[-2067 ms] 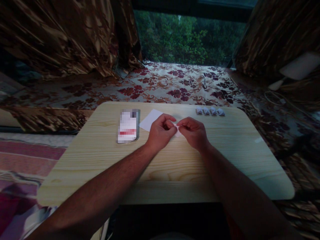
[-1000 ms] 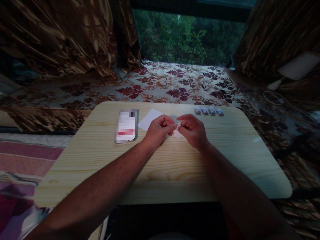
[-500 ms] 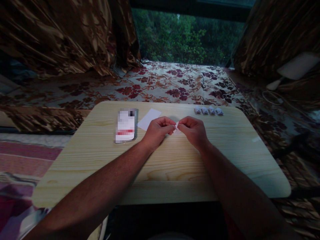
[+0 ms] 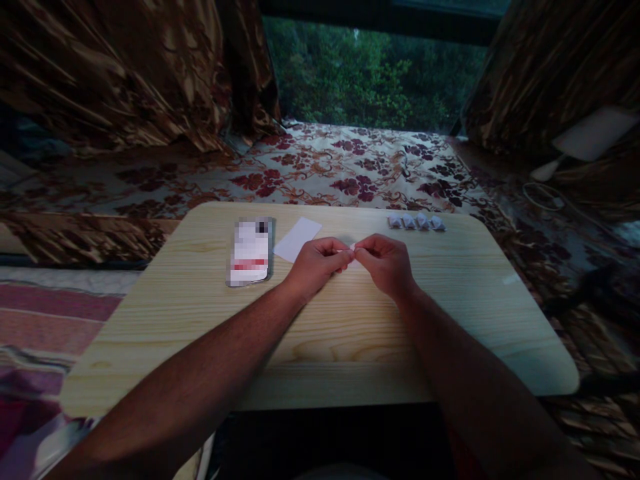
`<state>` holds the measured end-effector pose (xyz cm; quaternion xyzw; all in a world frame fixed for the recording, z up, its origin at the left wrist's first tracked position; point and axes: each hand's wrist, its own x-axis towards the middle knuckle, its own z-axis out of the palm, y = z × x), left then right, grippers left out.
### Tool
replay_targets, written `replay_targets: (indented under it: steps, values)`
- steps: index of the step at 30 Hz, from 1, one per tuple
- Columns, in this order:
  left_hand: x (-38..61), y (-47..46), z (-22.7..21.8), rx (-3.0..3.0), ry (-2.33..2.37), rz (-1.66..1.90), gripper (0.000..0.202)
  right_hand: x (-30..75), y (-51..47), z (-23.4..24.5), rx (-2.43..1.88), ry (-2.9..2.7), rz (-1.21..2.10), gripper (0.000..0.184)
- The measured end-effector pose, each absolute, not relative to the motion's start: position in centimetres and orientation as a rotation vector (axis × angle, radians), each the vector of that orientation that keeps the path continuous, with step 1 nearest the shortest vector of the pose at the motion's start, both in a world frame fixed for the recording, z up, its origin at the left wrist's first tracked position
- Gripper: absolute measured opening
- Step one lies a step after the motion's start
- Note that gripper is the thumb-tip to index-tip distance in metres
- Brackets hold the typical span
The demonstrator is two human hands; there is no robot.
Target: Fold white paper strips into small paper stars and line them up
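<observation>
My left hand (image 4: 318,265) and my right hand (image 4: 384,263) meet at the far middle of a light wooden table (image 4: 320,333). Both are closed in a pinch on a small folded piece of white paper (image 4: 352,247), of which only a sliver shows between the fingertips. A loose white sheet of paper (image 4: 297,239) lies flat just behind my left hand.
A phone-sized object (image 4: 250,253) lies to the left of the sheet. Several small folded paper pieces (image 4: 416,222) stand in a row at the table's far right edge. A floral cloth (image 4: 350,170), curtains and a window lie beyond the table.
My hands have drawn closer together and folded the paper piece smaller, so less of it shows. The view has shifted slightly.
</observation>
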<state>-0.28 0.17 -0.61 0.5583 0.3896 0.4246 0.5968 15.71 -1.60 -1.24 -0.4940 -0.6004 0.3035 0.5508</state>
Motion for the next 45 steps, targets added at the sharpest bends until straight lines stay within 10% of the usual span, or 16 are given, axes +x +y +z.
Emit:
replay_targets:
  steps: [45]
  values:
    - [-0.27,-0.32,0.24,1.371,1.011,1.059,0.022,16.03,-1.62,-0.42,-1.212,-1.343,0.894,0.013]
